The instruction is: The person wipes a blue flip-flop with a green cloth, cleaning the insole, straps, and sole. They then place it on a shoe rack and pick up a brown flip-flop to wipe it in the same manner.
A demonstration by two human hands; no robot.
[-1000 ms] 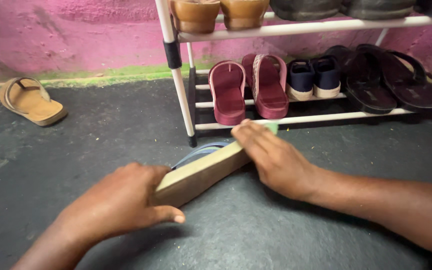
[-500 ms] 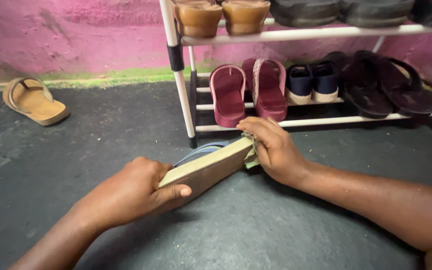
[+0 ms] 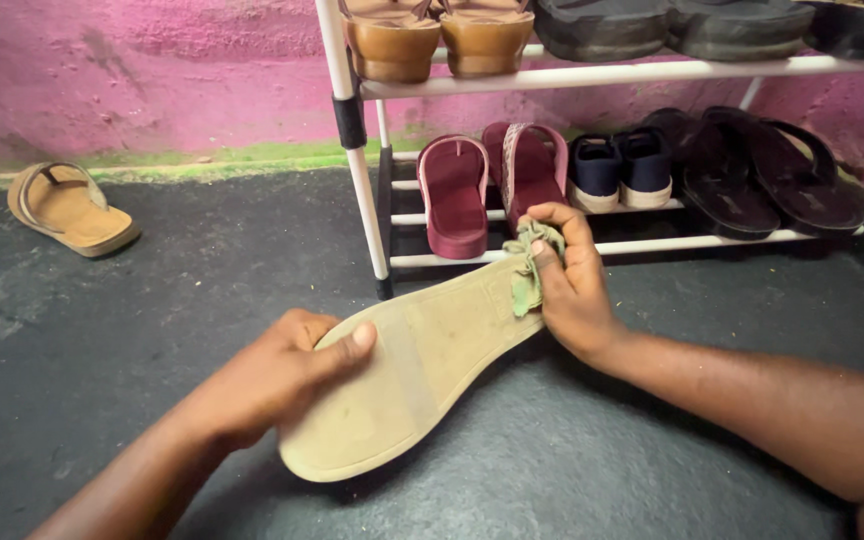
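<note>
My left hand point(image 3: 277, 375) grips the heel end of a tan sandal point(image 3: 422, 370), which is turned so its flat sole faces up toward me. My right hand point(image 3: 567, 285) holds a crumpled green cloth point(image 3: 530, 270) and presses it against the toe end of the sole. The sandal hovers just above the dark floor, in front of a white shoe rack point(image 3: 362, 200).
A matching tan sandal point(image 3: 70, 208) lies on the floor at the far left by the pink wall. The rack's low shelf holds maroon sandals point(image 3: 455, 195), navy shoes point(image 3: 620, 168) and black sandals point(image 3: 762, 170); brown shoes point(image 3: 437, 40) sit on the shelf above.
The sandal has been rolled from its edge so the sole now faces up. My right hand has shifted with the cloth onto the toe end of the sole.
</note>
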